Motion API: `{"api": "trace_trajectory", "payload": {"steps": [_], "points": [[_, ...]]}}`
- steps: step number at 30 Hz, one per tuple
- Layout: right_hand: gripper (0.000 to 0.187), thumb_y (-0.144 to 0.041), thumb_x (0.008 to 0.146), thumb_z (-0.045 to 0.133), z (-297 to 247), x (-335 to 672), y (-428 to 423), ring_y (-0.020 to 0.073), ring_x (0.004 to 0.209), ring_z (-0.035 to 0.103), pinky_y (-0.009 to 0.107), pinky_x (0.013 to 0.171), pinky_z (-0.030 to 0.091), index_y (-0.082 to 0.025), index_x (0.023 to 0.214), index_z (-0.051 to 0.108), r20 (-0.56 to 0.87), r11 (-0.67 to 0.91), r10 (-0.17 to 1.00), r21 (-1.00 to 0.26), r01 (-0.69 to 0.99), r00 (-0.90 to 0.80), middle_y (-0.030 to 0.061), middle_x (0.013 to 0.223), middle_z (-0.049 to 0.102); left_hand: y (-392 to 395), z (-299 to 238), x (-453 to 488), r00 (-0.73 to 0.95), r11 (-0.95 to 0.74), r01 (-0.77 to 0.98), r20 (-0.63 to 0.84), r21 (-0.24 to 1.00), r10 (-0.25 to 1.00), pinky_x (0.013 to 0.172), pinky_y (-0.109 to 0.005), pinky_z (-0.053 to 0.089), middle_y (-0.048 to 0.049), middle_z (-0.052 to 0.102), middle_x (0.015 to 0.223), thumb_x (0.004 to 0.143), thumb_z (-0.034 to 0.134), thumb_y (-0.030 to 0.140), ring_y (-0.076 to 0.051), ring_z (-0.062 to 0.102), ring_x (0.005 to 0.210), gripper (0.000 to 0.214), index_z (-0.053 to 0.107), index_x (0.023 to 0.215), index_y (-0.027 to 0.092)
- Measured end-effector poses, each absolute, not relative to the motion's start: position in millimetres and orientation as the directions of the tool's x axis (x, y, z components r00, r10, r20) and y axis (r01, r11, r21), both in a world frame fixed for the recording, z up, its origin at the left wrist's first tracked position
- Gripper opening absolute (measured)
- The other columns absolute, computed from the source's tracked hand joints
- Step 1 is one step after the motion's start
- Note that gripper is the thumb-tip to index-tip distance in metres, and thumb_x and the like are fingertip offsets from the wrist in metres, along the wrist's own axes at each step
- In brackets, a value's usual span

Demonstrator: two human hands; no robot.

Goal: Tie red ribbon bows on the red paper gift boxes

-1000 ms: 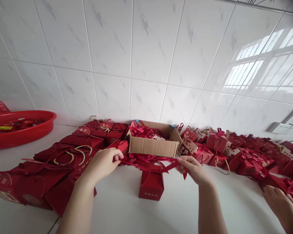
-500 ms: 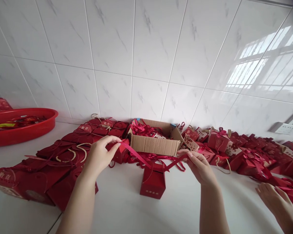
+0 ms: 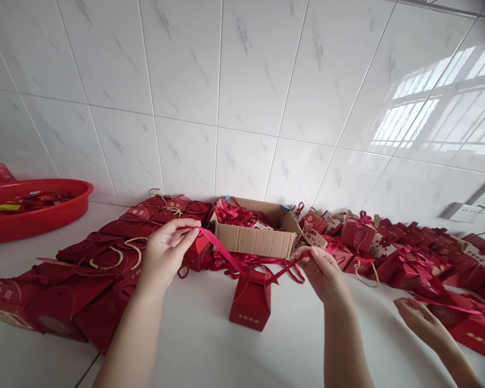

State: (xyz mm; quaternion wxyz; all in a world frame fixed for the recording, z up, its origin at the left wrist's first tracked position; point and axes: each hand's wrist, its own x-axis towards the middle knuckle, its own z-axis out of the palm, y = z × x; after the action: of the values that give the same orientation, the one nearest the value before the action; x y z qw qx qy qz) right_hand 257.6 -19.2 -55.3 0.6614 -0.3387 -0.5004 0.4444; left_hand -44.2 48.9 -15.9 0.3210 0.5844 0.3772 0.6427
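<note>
A small red gift box (image 3: 250, 304) with gold lettering on its front stands upright on the white table between my hands. A red ribbon (image 3: 222, 249) passes through its top, with an end stretched out to each side. My left hand (image 3: 172, 245) pinches the left end between thumb and fingers, up and left of the box. On the right, my right hand (image 3: 317, 267) pinches the other end, a little lower. Both ends slope upward away from the box. Behind it, an open cardboard carton (image 3: 256, 241) holds loose red ribbons.
Rows of red boxes with cord handles (image 3: 84, 285) fill the left side. Many ribboned boxes (image 3: 420, 269) crowd the right. A red basin (image 3: 70, 202) stands at far left. Another person's hand (image 3: 420, 320) is near a red box (image 3: 469, 326) at right. A power strip (image 3: 466, 213) is by the tiled wall.
The ribbon stays stretched between my two hands, with little shift in either. The other person's hand has moved left, and a red box beside it shows more fully.
</note>
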Motion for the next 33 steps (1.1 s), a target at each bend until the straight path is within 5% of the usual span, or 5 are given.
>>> {"api": "trace_trajectory", "payload": {"steps": [5,10,22,28,33], "points": [[0.027,-0.041,0.084,0.06,-54.4,250.2,-19.0,0.0195,0.08,0.06,0.033,0.079,0.047,-0.02,0.068,0.067,0.354,0.359,0.933,-0.892,-0.276,0.068,0.0061,0.079,0.066,49.2,-12.5,-39.5,0.006,-0.39,-0.386,0.426,0.836,0.905,0.088,-0.043,0.052,-0.0037,0.07,0.087,0.067,0.076,0.029,-0.025,0.066,0.096,0.023,0.061,0.082,0.019],[0.026,-0.048,0.082,0.062,-59.8,244.2,-16.7,0.0204,0.085,0.063,0.036,0.087,0.047,-0.025,0.086,0.073,0.357,0.36,0.931,-0.872,-0.331,0.071,0.0054,0.084,0.07,46.2,-10.6,-38.2,0.106,-0.288,-0.529,0.399,0.798,0.911,0.083,-0.043,0.054,-0.0025,0.066,0.085,0.068,0.074,0.025,-0.027,0.067,0.094,0.02,0.058,0.079,0.02],[0.054,-0.061,0.06,0.075,-59.5,247.6,-19.1,0.0286,0.101,0.06,0.044,0.095,0.043,-0.026,0.102,0.072,0.497,0.469,0.843,-0.866,-0.171,-0.207,0.0091,0.101,0.068,31.7,-3.7,-40.2,0.159,-0.347,-0.465,0.463,0.814,0.872,0.061,-0.028,0.048,0.0013,0.059,0.068,0.07,0.073,0.027,-0.015,0.059,0.063,0.027,0.057,0.091,0.024],[0.039,-0.039,0.065,0.081,-59.5,253.3,-23.9,0.0239,0.094,0.062,0.042,0.091,0.047,-0.031,0.102,0.072,0.553,0.53,0.82,-0.831,-0.169,-0.147,0.0053,0.095,0.069,33.6,-5.0,-38.5,0.259,-0.178,-0.328,0.27,0.928,0.927,0.069,-0.025,0.05,0.0021,0.066,0.064,0.065,0.079,0.022,-0.014,0.063,0.066,0.048,0.056,0.108,0.023],[0.019,-0.03,0.079,0.07,-58.1,250.3,-30.1,0.0196,0.09,0.063,0.034,0.081,0.051,-0.033,0.097,0.073,0.52,0.518,0.854,-0.848,-0.113,0.014,0.0037,0.094,0.069,34.7,-7.5,-34.9,0.241,-0.185,-0.35,0.28,0.918,0.929,0.071,-0.025,0.052,-0.0003,0.07,0.068,0.067,0.079,0.03,-0.013,0.066,0.067,0.021,0.066,0.078,0.017]]}}
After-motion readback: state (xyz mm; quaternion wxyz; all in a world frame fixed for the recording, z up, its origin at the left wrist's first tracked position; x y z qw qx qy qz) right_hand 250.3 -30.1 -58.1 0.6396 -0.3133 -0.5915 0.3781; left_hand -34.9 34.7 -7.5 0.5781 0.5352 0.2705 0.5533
